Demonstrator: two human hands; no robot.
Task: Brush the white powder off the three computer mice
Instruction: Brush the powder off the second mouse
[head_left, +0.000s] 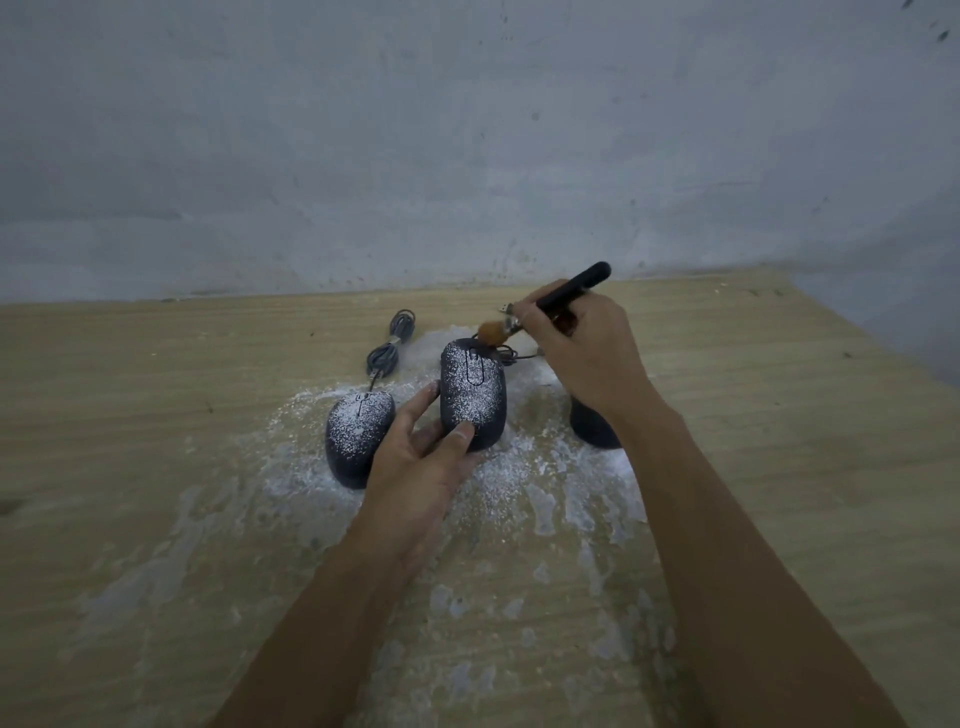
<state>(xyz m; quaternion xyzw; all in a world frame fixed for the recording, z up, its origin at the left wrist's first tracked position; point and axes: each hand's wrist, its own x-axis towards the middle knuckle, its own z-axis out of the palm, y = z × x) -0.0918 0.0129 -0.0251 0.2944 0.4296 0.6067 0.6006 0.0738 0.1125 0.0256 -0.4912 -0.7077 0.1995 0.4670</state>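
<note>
Three dark computer mice lie on a wooden table (156, 441). My left hand (426, 457) holds the middle mouse (474, 392), thumb on its near end and fingers along its left side; white powder covers its top. The left mouse (357, 434) is powdered too and lies on the table beside that hand. Most of the right mouse (592, 428) is hidden behind my right wrist. My right hand (582, 353) grips a black-handled brush (566, 291), whose brown bristles (491, 332) touch the far end of the middle mouse.
White powder (519, 467) is spread over the table around and in front of the mice. A coiled grey cable (389, 343) lies behind the left mouse. A grey wall (467, 156) rises along the table's far edge. The table's right edge (883, 358) runs diagonally.
</note>
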